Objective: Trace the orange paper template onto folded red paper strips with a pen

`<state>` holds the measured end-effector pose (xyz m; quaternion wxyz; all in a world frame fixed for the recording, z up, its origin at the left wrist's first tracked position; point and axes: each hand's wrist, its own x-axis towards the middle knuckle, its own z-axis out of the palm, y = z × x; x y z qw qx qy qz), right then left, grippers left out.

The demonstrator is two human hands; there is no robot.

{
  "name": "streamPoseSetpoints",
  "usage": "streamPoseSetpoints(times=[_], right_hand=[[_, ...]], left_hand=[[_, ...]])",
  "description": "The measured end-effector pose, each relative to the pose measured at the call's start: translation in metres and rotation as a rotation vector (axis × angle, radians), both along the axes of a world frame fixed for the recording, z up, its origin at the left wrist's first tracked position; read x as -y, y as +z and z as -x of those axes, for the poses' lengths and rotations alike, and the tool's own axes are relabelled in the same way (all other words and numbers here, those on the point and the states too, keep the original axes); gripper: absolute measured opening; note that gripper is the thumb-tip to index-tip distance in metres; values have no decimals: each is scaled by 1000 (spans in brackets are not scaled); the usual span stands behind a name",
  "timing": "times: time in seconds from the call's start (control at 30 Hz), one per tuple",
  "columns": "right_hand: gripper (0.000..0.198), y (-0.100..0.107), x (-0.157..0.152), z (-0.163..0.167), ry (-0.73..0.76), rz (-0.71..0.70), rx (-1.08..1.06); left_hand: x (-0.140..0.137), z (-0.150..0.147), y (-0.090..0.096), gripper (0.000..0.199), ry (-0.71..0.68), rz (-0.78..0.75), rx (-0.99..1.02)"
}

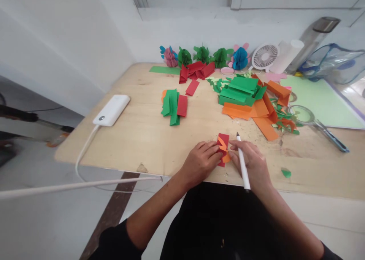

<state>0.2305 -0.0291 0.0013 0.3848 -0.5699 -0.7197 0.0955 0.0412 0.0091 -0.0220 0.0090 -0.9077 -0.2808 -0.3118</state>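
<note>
On the table's front edge lies a folded red paper [224, 138] with a curved orange paper cutout [226, 158] on top. My left hand [201, 159] holds both down from the left, its fingers close together and partly covering them. A white marker pen [243, 165] with a dark tip sits in my right hand [253, 165], tip pointing away from me. The thumb and fingertips of that hand touch or nearly touch the right edge of the cutout.
Folded green strips [171, 106] and red pieces [196, 69] lie further back. To the right are a green and orange paper pile [242, 90], a tape roll [302, 114] and a cutter knife [330, 136]. A white power bank [112, 110] is at left; a small fan [265, 57] stands behind.
</note>
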Motion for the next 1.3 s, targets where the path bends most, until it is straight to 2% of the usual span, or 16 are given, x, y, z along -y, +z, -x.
streamPoseSetpoints(times=[0.13,0.23,0.37,0.47,0.63,0.77,0.87,1.0,1.1,1.2,1.3], right_hand=[[20,-11,0,0,64,39,70],[22,-17,3,-2,88,15,156],[24,-17,4,-1,110,-3,255],[25,-15,3,1,101,-6,307],[27,-14,2,3,63,0,356],[31,-12,0,6,55,50,352],[28,-12,-4,5,53,71,331],[23,-9,-8,-2,144,64,138],[21,3,-4,-16,163,58,18],[21,21,14,-40,83,16,10],[20,34,42,-72,-121,-19,11]], left_hand=[[8,0,4,20,16,80,8],[11,3,6,21,17,124,19],[9,11,9,21,28,229,64],[5,17,13,21,31,304,14],[11,14,15,20,29,354,9],[18,9,12,21,98,322,87],[18,5,10,29,85,256,29],[18,3,9,28,64,215,-49],[18,3,8,25,81,197,-54],[18,3,6,23,76,174,-46],[18,4,4,24,73,165,-53]])
